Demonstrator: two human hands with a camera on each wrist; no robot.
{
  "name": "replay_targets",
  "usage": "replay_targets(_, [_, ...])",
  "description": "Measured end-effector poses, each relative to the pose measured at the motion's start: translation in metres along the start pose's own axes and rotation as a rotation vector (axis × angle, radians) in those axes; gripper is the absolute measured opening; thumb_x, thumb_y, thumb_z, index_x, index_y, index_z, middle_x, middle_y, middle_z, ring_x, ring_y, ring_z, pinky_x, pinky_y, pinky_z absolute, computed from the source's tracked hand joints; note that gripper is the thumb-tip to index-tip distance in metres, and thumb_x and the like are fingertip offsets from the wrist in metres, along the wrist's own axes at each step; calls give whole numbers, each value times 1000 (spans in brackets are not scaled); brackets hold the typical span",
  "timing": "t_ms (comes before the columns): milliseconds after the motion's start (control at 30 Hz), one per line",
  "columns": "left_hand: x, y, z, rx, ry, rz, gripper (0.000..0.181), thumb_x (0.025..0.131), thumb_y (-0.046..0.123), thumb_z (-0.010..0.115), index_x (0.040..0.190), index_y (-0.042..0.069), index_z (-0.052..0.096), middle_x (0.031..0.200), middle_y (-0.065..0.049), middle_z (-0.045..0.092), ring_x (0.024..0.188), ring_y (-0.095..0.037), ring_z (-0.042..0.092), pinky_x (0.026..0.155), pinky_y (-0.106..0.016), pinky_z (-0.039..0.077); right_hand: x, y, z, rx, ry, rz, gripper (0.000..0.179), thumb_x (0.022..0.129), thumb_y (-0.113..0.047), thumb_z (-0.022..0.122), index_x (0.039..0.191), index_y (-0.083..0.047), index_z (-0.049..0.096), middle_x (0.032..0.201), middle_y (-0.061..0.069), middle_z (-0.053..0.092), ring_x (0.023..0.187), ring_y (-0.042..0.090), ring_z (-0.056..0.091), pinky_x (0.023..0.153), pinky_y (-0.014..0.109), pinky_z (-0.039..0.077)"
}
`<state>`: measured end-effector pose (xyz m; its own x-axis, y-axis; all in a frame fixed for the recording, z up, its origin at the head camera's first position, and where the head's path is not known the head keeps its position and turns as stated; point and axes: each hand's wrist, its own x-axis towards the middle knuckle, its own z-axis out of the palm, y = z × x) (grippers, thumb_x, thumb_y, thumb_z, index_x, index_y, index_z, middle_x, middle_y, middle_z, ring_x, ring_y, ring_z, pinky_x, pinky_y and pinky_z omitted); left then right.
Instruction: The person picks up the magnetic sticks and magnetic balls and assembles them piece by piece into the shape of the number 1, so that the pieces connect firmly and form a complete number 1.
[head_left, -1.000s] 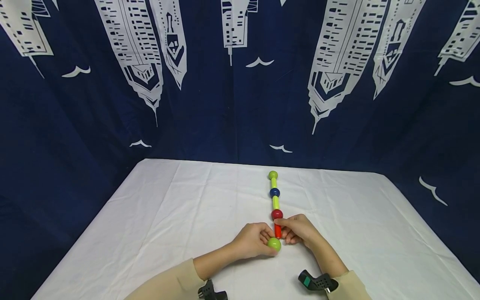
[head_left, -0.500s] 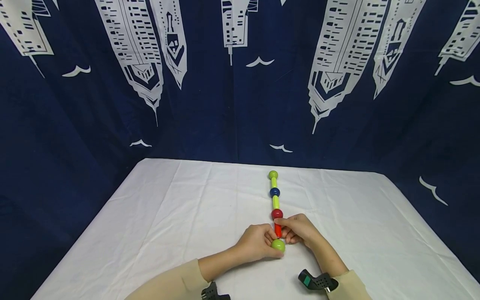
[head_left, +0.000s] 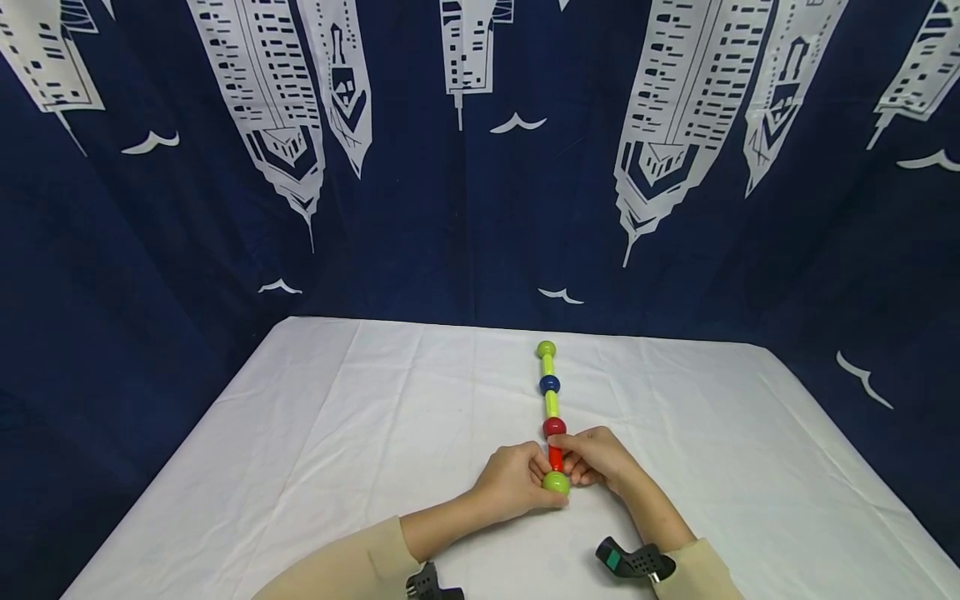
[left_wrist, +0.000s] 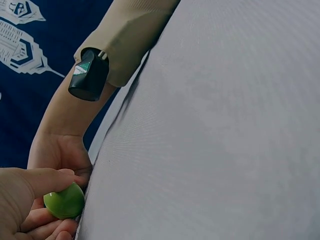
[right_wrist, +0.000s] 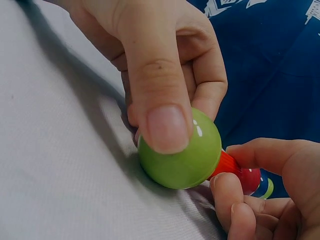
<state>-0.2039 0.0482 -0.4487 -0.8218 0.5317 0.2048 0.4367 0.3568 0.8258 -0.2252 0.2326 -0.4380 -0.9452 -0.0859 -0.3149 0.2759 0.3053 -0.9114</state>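
Note:
A line of balls and rods lies on the white cloth in the head view. From the far end come a green ball (head_left: 546,349), a yellow-green rod (head_left: 548,365), a blue ball (head_left: 550,384), another yellow-green rod (head_left: 552,405), a red ball (head_left: 554,427) and a red rod (head_left: 555,460). My left hand (head_left: 512,481) pinches a nearer green ball (right_wrist: 182,157) between thumb and fingers, at the red rod's near end. With thumb and fingertips, my right hand (head_left: 602,460) holds the red rod just below the red ball. Fingers partly hide the joint.
White cloth (head_left: 405,392) covers the table, whose far edge meets a dark blue curtain (head_left: 420,250) printed with white buildings and birds. A black wrist camera (head_left: 636,561) sits on the right forearm, and another black device (head_left: 435,583) on the left.
My left hand has carried the near green ball rightward, then slightly away from me, up against the red rod's end. The right hand has kept its grip in place.

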Motion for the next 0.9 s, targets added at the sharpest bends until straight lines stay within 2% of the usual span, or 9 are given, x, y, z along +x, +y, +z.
replay_targets(900, [1,1,1,-9,8,-15,34,70,17,89,84,8,60,67,10,58,60,4,52,55,-15,47,-2,-1,-2,15,-22,-6,34,91,-27,69,66,-3,63,52,-1,55,40,5,52,44,15,45])
